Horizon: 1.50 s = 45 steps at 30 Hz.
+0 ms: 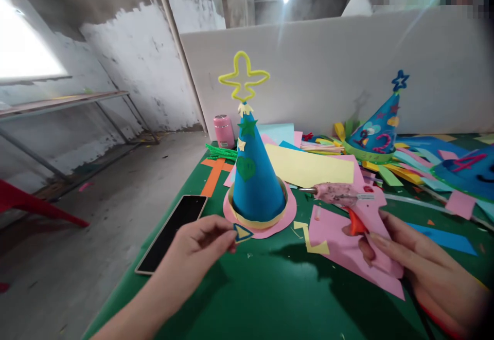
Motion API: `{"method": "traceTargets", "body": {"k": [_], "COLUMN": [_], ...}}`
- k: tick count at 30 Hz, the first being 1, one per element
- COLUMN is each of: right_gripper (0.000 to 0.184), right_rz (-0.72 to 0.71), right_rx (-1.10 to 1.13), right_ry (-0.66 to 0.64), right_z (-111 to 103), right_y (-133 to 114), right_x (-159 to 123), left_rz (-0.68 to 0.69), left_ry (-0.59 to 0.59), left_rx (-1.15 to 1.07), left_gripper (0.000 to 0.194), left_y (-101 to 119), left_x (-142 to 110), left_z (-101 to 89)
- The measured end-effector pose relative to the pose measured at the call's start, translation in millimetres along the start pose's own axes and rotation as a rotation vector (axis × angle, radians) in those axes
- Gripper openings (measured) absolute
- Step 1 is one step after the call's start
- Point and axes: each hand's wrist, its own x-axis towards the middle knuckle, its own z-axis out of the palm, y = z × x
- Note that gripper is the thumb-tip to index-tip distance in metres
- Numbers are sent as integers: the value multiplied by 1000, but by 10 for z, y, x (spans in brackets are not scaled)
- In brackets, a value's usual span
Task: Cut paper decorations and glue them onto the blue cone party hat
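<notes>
Blue cone hat (258, 180) with green heart (246, 168), pink brim (290, 217), yellow pipe-cleaner topper (247, 78)

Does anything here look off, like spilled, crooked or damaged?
The wall at left looks damaged: its white coat ends raggedly against bare grey. Yellow scraps lie loose by the pink paper, and the phone sits near the table's left edge. The near hat stands upright; I see no spill.

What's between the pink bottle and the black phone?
Fuzzy green sticks and orange paper strips lie between the pink bottle and the black phone, as the head view shows.
</notes>
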Motion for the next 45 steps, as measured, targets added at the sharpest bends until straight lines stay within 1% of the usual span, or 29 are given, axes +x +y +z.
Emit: {"method": "traceTargets", "body": {"k": [2, 3, 5, 6, 8, 9, 11, 13, 15, 17, 19, 22, 23, 24, 26, 28, 30, 32, 35, 40, 42, 45], "right_gripper": [38, 36, 36, 39, 43, 43, 39, 37, 35, 31, 27, 29, 30, 32, 34, 33, 30, 30, 33, 33, 32, 33], "right_rz": [-83, -141, -270, -325, -434, -477, -551, -618, -672, -703, -764, -971, -1034, -1066, -1036, -935, -849, -806, -785, -708, -700, -694], "right_rx": [-56, -91, -129, -124, -102, -107, -151, -210, -285, -407, -527, -578, -571, -571, -586, -599, -584, -550, -494, -505, -516, -559], "right_ry": [-79, -86, -26, -15, 7, -2, -56, -129, -141, -104, -46, 61, 68, 44, -61, -136, -134, -143, -195, -202, -212, -193], "right_z": [70, 115, 218, 269, 347, 369, 374, 341, 303, 286, 298, 347, 365, 380, 401, 416, 431, 450, 480, 511, 521, 541], "right_y": [-133, -210, -356, -413, -466, -456, -367, -224, -99, -53, -104, -256, -293, -312, -289, -209, -122, -67, -54, -72, -72, -73], "right_x": [2, 5, 15, 22, 45, 63, 113, 179, 245, 300, 342, 385, 392, 395, 387, 362, 328, 295, 271, 273, 264, 236], "left_rz": [110, 172, 269, 309, 351, 372, 442, 566, 688, 735, 755, 780, 783, 783, 779, 779, 783, 788, 780, 746, 729, 712], "left_ry": [-46, -63, -75, -78, -96, -104, -87, -21, 41, 70, 80, 80, 81, 85, 91, 88, 84, 93, 106, 82, 73, 69], "left_rx": [90, 131, 194, 216, 246, 253, 269, 292, 316, 351, 389, 427, 434, 440, 447, 451, 454, 458, 466, 448, 453, 461], "left_gripper": [9, 10, 12, 12, 13, 13, 14, 14, 12, 14, 15, 17, 17, 17, 17, 17, 17, 16, 15, 15, 14, 13], "left_y": [10, 25, 54, 58, 29, -5, -104, -226, -343, -434, -493, -538, -546, -551, -557, -557, -551, -543, -538, -550, -556, -560], "left_x": [45, 73, 130, 155, 196, 213, 240, 265, 287, 306, 321, 333, 334, 334, 328, 318, 312, 316, 340, 378, 383, 386], "left_z": [158, 237, 388, 454, 553, 584, 611, 603, 579, 557, 546, 548, 550, 552, 552, 552, 552, 552, 547, 533, 531, 528]}}
